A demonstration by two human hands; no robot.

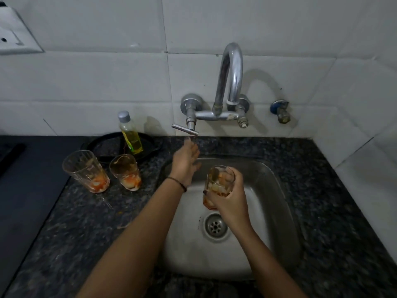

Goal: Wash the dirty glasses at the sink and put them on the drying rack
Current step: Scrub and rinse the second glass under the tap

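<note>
Bare forearms; a thin dark band [178,183] circles the left wrist.

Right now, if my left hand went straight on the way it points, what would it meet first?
Most likely the tap lever: the left hand points at it, fingers just below; depth is unclear.

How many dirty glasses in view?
3: a tall glass and a shorter glass on the counter left of the sink; a third glass held in the right hand over it.

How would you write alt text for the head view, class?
The right hand grips a dirty glass over a steel sink while the open left hand reaches toward the tap lever. Two more dirty glasses stand on the counter.
</note>
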